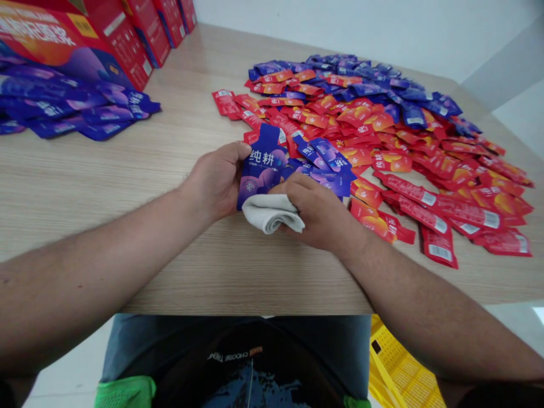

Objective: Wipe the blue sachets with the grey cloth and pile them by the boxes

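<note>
My left hand (pixel 219 178) is closed on the left edge of a purple pouch (pixel 263 156), thumb on its printed front. The pouch stands tilted up with its narrow neck at the top. A rolled white cloth (pixel 272 212) is gripped in my right hand (pixel 317 209), whose knuckles reach the pouch's lower right side. Some of the right fingers are hidden behind the cloth. Just beyond the right hand lie several more purple pouches (pixel 329 161), on top of red pouches (pixel 361 133).
Red pouches spread over the table (pixel 182 141) at right, with a purple pouch pile (pixel 382 79) behind. More purple pouches (pixel 80 107) lie at left before red printed boxes (pixel 106 34). A yellow plastic basket (pixel 403 362) sits below the table's front edge.
</note>
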`<state>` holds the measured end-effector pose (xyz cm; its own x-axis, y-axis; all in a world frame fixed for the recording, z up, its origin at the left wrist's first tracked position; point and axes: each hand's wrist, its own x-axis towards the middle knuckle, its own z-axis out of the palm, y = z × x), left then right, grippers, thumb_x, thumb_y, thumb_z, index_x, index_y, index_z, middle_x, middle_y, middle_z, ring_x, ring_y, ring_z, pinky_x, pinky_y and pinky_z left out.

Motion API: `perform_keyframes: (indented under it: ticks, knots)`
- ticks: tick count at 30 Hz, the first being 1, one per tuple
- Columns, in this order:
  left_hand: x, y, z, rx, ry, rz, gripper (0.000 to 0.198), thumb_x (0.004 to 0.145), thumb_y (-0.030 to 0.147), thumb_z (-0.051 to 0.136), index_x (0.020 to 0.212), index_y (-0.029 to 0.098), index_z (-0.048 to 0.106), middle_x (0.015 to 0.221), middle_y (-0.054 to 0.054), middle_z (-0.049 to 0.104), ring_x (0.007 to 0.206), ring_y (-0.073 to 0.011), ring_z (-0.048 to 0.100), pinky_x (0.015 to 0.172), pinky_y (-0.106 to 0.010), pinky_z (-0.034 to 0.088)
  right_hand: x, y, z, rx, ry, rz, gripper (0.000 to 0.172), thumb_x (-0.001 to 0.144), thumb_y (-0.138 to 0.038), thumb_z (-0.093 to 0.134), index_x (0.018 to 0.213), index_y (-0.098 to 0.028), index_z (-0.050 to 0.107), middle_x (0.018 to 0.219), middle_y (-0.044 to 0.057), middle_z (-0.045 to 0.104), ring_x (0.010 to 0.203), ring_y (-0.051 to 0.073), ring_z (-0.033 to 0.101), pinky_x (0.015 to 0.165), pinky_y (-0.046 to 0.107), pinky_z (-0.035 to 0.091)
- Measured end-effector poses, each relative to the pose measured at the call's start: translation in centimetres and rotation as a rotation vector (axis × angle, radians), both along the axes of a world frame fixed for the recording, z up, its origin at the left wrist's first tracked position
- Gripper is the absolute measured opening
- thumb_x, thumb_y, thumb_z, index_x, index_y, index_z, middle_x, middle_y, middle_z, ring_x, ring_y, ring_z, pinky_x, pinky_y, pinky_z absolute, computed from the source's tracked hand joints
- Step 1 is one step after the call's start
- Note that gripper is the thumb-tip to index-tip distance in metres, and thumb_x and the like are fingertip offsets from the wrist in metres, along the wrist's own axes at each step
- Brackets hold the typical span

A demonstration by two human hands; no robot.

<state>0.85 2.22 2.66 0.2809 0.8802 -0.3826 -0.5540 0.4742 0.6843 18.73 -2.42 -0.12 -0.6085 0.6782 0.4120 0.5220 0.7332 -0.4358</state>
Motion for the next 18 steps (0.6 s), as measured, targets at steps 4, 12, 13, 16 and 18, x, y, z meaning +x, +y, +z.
perform_keyframes:
  ticks: [4, 12, 13, 16, 18]
  knots:
    - [0.2, -0.6, -0.3, 0.060, 0.022, 0.038, 0.015, 0.084, 0.012, 0.050, 0.073, 0.020, 0.056, 0.061, -0.001, 0.058, 0.060, -0.0142, 0.057, 0.062, -0.028, 0.050, -0.6, -0.7, 0.0, -0.017, -0.038, -0.010, 0.019, 0.091, -0.027, 0.065, 0.110, -0.024, 0.067, 0.105, 0.006, 0.071, 0.099, 0.023, 0.063, 0.085, 0.037, 0.053]
    - [0.7, -2.0, -0.9, 0.104, 0.126, 0.002, 0.018, 0.077, 0.007, 0.062, 0.068, 0.019, 0.052, 0.063, 0.002, 0.053, 0.054, -0.0107, 0.051, 0.056, -0.024, 0.044, 0.7, 0.3, 0.3, 0.171, 0.045, -0.338, 0.018, 0.092, -0.032, 0.065, 0.108, -0.023, 0.063, 0.101, 0.008, 0.067, 0.101, 0.028, 0.062, 0.088, 0.044, 0.052]
    - [0.7, -2.0, -0.9, 0.095, 0.123, 0.005, 0.018, 0.076, 0.007, 0.062, 0.068, 0.019, 0.052, 0.062, 0.002, 0.053, 0.054, -0.0104, 0.051, 0.055, -0.024, 0.043, 0.6, 0.3, 0.4, 0.166, 0.037, -0.311, 0.018, 0.093, -0.032, 0.065, 0.107, -0.023, 0.062, 0.100, 0.008, 0.068, 0.100, 0.028, 0.062, 0.087, 0.043, 0.053]
    - [0.7, -1.8, -0.9, 0.079, 0.128, 0.023, 0.020, 0.076, 0.007, 0.061, 0.066, 0.019, 0.049, 0.061, 0.002, 0.050, 0.052, -0.0101, 0.048, 0.054, -0.024, 0.042, 0.2, -0.2, 0.3, 0.119, -0.001, -0.181, 0.018, 0.091, -0.030, 0.064, 0.108, -0.023, 0.063, 0.101, 0.007, 0.068, 0.098, 0.025, 0.063, 0.083, 0.039, 0.053]
    - [0.6, -1.8, -0.8, 0.077, 0.136, 0.028, 0.022, 0.078, 0.007, 0.060, 0.065, 0.020, 0.048, 0.061, 0.002, 0.051, 0.053, -0.0108, 0.049, 0.055, -0.024, 0.043, -0.2, -0.5, 0.3, 0.114, 0.004, -0.208, 0.019, 0.091, -0.029, 0.064, 0.108, -0.023, 0.063, 0.101, 0.007, 0.068, 0.099, 0.025, 0.063, 0.082, 0.038, 0.053]
